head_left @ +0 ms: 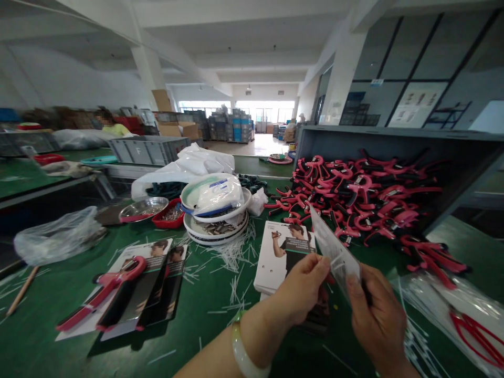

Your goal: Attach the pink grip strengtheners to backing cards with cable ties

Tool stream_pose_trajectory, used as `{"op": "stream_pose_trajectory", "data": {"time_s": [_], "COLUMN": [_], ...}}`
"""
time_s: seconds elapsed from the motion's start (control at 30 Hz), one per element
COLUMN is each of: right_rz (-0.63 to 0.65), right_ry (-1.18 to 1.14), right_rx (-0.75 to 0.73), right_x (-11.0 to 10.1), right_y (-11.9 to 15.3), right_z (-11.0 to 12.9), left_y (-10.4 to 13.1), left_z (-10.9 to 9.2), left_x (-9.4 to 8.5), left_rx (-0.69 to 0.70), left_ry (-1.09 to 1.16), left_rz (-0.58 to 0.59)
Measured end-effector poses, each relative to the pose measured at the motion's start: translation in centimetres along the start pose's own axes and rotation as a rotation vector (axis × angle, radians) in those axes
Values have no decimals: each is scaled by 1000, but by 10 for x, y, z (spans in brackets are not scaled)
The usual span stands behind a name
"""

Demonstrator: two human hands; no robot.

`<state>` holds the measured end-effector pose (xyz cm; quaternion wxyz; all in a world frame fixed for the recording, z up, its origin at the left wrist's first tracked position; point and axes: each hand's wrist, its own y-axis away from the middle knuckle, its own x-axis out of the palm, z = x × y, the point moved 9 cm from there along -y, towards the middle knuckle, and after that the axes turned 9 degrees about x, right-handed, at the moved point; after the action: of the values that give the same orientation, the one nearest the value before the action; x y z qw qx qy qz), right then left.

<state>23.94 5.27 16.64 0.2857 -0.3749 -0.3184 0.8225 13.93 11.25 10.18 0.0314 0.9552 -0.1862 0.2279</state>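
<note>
In the head view, a thin, clear-faced card [333, 247] is held up above the table [181, 336], between the person's two hands. Its long axis slopes from the upper left, at the far end, down to the lower right, where the right hand [380, 310] has its grip closed around the near end, thumb on the face. The left hand [301, 286], with a pale bangle [239, 346] at its wrist, has thumb and forefinger pinched together just at the card's left edge; whether this grip holds the edge itself or a thin strip cannot be told. The card thus lies to the right of the left grip and reaches up and away from the right one. Both hands are close to it, but the right bears it.

Just left of the raised card, partly behind the left hand, lies a stack of printed cards [270, 254]. Beyond the hands, pink-and-black pliers [360, 184] spill from a tipped grey bin [354, 129]. White plastic strips [236, 252] are scattered near the stacked bowls [191, 223], and red-handled scissors [459, 316] lie at the far right.
</note>
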Motion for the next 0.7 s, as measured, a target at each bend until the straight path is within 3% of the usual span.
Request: {"op": "stream_pose_trajectory", "data": {"time_s": [0.33,0.47,0.7], "right_rz": [-17,-10,119], "right_ry": [15,7,-44], "right_rx": [-11,-25,-306], "right_x": [-1,0,15], "right_y": [2,2,11], "right_z": [-4,-2,26], "left_y": [-3,-1,-6], "left_z": [5,0,-9], "left_x": [-1,0,-14], "left_rx": [-77,-46,66], "left_ry": [19,11,41], "left_rz": [-27,-14,-14]}}
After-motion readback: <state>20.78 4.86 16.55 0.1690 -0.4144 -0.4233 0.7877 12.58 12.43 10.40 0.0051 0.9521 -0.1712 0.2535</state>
